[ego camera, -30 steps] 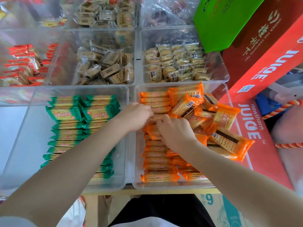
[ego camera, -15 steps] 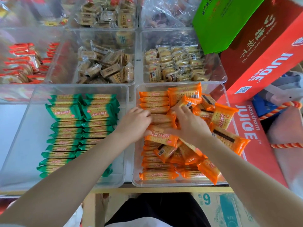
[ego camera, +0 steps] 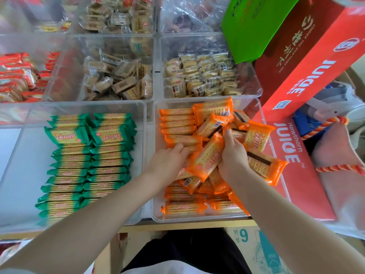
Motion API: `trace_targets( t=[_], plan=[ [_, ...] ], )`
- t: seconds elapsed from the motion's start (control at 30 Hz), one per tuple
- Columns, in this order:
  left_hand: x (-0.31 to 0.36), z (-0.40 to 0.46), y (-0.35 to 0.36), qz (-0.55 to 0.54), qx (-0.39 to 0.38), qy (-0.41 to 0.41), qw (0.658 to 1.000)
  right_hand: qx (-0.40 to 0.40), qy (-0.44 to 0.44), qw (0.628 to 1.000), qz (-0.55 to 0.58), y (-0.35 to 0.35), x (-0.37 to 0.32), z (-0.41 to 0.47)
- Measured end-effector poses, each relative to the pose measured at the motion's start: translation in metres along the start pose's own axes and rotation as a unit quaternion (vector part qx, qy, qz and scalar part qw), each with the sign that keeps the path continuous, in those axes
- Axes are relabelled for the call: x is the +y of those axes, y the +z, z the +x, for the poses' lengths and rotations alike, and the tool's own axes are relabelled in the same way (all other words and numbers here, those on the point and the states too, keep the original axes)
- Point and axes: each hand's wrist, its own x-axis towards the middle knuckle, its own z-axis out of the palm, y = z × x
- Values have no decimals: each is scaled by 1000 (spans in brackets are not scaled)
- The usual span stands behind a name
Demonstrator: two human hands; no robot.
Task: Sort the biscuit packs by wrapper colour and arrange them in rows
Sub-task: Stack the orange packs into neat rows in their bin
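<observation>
Orange biscuit packs fill the near right clear bin [ego camera: 262, 119]: a tidy row [ego camera: 176, 123] runs along its left side, and loose packs are heaped to the right. Both hands are in this bin. My right hand [ego camera: 234, 157] grips a tilted orange pack [ego camera: 207, 157] on its right side. My left hand [ego camera: 167, 164] holds the same pack's lower left side, its fingers curled over the packs beneath. Green packs [ego camera: 87, 161] lie in two neat rows in the near left bin [ego camera: 23, 139].
Clear bins behind hold red packs [ego camera: 15, 76], brown packs [ego camera: 118, 80] and pale yellow packs [ego camera: 203, 76]. Red juice boxes [ego camera: 308, 62] and a green box [ego camera: 254, 26] crowd the right side. A cardboard box [ego camera: 254, 252] stands below the table edge.
Both hands dug into the orange heap, shifted up and right, and brought one orange pack up on top between them. Loose packs around them shifted.
</observation>
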Motion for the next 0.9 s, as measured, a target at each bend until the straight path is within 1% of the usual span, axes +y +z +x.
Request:
trace_targets(
  t=[0.03,0.1,0.13,0.17,0.2,0.23,0.3,0.33,0.37,0.4,0.43,0.5,0.57,0.67,0.7,0.73,0.8,0.83,0.9],
  plan=[
    [-2,2,3,-19,5,-9,1000,1,4,1000,-13,1,4,-1],
    [-7,6,6,-48,-2,-8,999,-23,0,998,-63,-1,13,0],
    [-10,8,6,-55,-9,3,998,-45,-16,993,-109,-5,14,0],
    [-13,9,6,-56,-19,14,998,-73,-44,980,-182,-10,14,0],
    [-17,10,5,-53,-22,27,998,-108,-83,954,-269,-16,12,-1],
    [-21,10,4,-51,-29,39,997,-144,-125,912,-363,-21,8,-2],
    [-26,9,-1,-62,-52,65,995,-181,-205,804,-527,-26,3,-7],
    [-28,9,-3,-71,-67,74,992,-179,-236,761,-577,-26,1,-9],
    [-28,9,-7,-80,-79,81,990,-170,-258,731,-608,-25,0,-11],
    [-28,8,-10,-89,-83,83,989,-159,-273,718,-620,-24,0,-12],
    [-27,7,-13,-97,-83,78,989,-151,-278,721,-616,-22,1,-12],
    [-20,1,-18,-94,-73,61,991,-151,-273,741,-594,-18,10,-13],
    [-13,-7,-20,-49,-63,58,995,-146,-270,751,-585,-12,26,-12],
    [-11,-15,-17,15,-44,69,997,-126,-251,776,-564,-4,36,-8],
    [-13,-16,-16,15,-34,69,997,-130,-236,776,-570,-2,35,-5],
    [-14,-17,-15,11,-23,65,998,-141,-224,768,-583,1,33,-4],
    [-13,-18,-14,-1,-5,49,999,-163,-214,742,-613,2,31,-2],
    [-12,-17,-14,0,-8,45,999,-172,-206,735,-623,2,30,-2],
    [-10,-15,-15,24,-31,47,998,-189,-182,737,-623,-2,29,-3]
  ],
)
